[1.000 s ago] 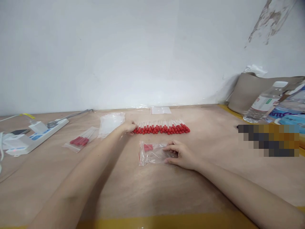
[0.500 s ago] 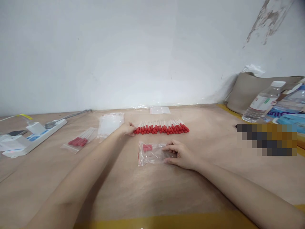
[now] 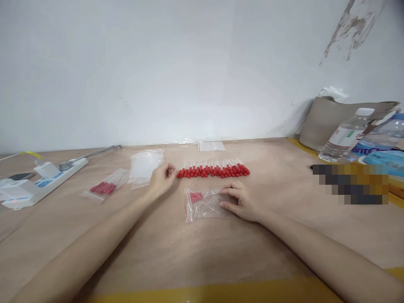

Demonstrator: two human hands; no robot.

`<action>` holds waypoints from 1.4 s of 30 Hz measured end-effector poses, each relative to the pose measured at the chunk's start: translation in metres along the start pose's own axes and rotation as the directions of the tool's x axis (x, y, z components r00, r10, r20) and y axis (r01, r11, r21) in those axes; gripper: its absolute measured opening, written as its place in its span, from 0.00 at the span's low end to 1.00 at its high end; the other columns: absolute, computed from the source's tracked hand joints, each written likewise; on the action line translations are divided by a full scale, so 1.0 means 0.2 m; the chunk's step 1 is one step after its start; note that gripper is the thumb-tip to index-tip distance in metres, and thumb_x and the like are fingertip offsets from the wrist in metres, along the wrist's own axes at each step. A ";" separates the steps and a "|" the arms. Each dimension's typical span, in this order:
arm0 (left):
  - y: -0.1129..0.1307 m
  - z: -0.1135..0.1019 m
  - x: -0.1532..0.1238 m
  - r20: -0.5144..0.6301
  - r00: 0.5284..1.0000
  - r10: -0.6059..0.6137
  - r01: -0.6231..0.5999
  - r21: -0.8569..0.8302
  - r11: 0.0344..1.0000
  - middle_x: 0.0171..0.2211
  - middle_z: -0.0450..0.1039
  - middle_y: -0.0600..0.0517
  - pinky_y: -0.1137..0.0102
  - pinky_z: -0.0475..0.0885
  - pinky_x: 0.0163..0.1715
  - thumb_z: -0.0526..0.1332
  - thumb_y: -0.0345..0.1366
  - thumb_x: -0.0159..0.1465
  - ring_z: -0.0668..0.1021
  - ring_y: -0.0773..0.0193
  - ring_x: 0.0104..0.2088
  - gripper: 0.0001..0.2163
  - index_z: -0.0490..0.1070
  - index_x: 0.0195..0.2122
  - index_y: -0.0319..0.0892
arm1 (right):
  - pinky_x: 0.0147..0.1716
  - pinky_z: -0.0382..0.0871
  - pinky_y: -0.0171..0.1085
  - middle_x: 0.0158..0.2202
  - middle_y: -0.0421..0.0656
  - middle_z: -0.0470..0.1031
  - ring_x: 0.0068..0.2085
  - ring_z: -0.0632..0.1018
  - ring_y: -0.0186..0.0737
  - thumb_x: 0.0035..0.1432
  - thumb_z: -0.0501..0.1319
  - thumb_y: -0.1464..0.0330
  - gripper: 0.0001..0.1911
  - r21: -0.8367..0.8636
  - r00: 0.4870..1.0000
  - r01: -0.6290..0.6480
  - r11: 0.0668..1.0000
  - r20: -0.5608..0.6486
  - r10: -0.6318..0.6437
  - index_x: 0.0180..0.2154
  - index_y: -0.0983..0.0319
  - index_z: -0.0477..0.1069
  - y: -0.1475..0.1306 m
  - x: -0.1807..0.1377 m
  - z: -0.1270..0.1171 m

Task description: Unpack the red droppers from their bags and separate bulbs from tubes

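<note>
A row of red-tipped sticks (image 3: 213,170) lies side by side, red ends toward me and pale, thin shafts pointing to the wall. Right at the row's left end is my left hand (image 3: 163,179), its thumb and fingers pinched together; whatever they may hold is hidden. In front of the row lies a clear zip bag (image 3: 205,208) with red tips (image 3: 196,196) showing inside near its left end. My right hand (image 3: 241,201) has its thumb and curved fingers on the bag's right end, holding it against the table and hiding that end.
To the left lie a bag of red-tipped sticks (image 3: 105,187), a stack of clear bags (image 3: 147,166) and a power strip (image 3: 59,179) with plugs. A white card-like piece (image 3: 211,146) sits by the wall. A water bottle (image 3: 345,136) and grey-brown bag (image 3: 325,118) stand at right.
My left hand has drawn slightly back toward me and curled its fingers more at the row's left end. My right hand stays at the zip bag, having shifted only slightly.
</note>
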State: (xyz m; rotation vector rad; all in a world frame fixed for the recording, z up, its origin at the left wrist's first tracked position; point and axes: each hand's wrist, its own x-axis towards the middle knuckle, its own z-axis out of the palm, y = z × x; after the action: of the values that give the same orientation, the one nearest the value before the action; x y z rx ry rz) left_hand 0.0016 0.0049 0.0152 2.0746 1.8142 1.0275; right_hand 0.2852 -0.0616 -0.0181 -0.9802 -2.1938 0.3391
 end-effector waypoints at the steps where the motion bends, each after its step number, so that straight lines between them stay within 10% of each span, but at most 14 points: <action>1: 0.02 -0.01 -0.08 -0.009 0.991 0.132 -0.132 -0.007 0.991 0.26 0.69 0.52 0.73 0.67 0.31 0.56 0.39 0.56 0.71 0.66 0.29 0.07 0.68 0.28 0.41 | 0.43 0.64 0.43 0.42 0.47 0.69 0.43 0.69 0.42 0.52 0.59 0.61 0.17 -0.014 1.000 0.012 1.000 0.020 -0.012 0.43 0.60 0.70 0.00 0.00 0.00; 4: 0.08 -0.02 -0.28 0.170 0.923 0.345 -0.334 -0.093 0.938 0.31 0.71 0.51 0.71 0.67 0.34 0.56 0.38 0.57 0.72 0.64 0.31 0.08 0.72 0.28 0.43 | 0.44 0.64 0.43 0.45 0.47 0.69 0.45 0.70 0.43 0.53 0.57 0.59 0.19 -0.039 0.997 0.024 0.999 0.077 -0.021 0.46 0.59 0.69 0.01 0.00 0.00; 8: 0.14 0.01 -0.38 0.299 0.906 0.301 -0.275 -0.127 0.953 0.38 0.72 0.50 0.72 0.68 0.30 0.57 0.39 0.58 0.72 0.66 0.30 0.11 0.73 0.41 0.47 | 0.46 0.64 0.41 0.45 0.47 0.70 0.45 0.70 0.42 0.54 0.56 0.59 0.19 -0.037 0.995 0.023 0.999 0.097 -0.020 0.47 0.60 0.69 0.00 0.00 0.01; 29: 0.15 0.06 -0.33 0.316 0.875 0.366 -0.399 0.043 0.916 0.30 0.66 0.51 0.69 0.64 0.31 0.55 0.35 0.57 0.69 0.63 0.31 0.06 0.67 0.34 0.42 | 0.49 0.62 0.43 0.49 0.46 0.69 0.49 0.69 0.42 0.55 0.55 0.58 0.20 -0.032 0.982 -0.005 0.999 0.188 0.011 0.49 0.57 0.68 0.04 -0.01 -0.03; 42: 0.13 0.00 -0.33 0.364 0.837 0.409 -0.404 -0.094 0.910 0.36 0.68 0.49 0.70 0.66 0.34 0.52 0.36 0.61 0.71 0.64 0.33 0.10 0.68 0.41 0.44 | 0.51 0.55 0.49 0.55 0.47 0.62 0.54 0.62 0.49 0.46 0.57 0.46 0.39 -0.129 0.956 -0.028 0.991 0.287 0.065 0.56 0.57 0.57 0.01 -0.01 -0.06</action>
State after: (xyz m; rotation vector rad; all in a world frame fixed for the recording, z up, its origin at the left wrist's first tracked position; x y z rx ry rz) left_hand 0.0220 -0.0625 0.0064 2.5033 1.2047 0.6464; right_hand 0.2956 -0.0620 -0.0104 -1.1100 -2.4850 0.3935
